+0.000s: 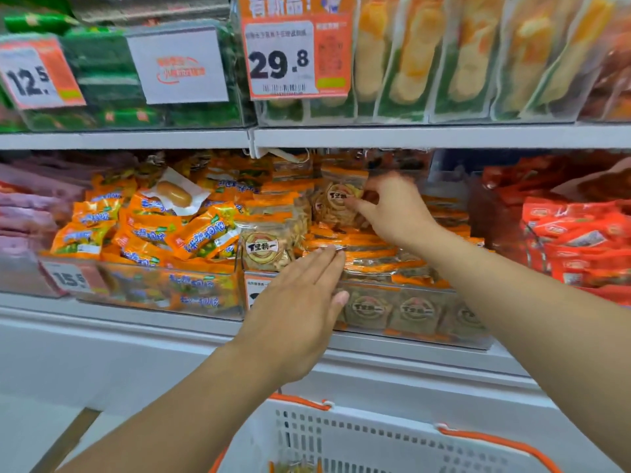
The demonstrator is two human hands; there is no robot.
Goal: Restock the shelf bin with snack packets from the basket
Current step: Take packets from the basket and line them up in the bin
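Note:
A clear shelf bin [415, 331] on the middle shelf holds stacked orange-edged snack packets with round brown labels. My right hand [392, 213] reaches deep into the bin and pinches one upright snack packet [338, 199] at its right edge. Flat, with straight fingers, my left hand [300, 302] lies over the bin's front wall, fingertips touching the flat packets [368, 254] on top of the stack. Another upright packet [264, 249] leans at the bin's left front corner. The white basket [358, 435] with orange handles sits below, at the bottom edge of the view.
Left of the bin, another clear bin [153, 288] is heaped with orange-and-blue candy packets. Red packets [577, 240] fill the space to the right. The shelf above [409, 136] hangs low over the bin, with price tags and yellow-green packs.

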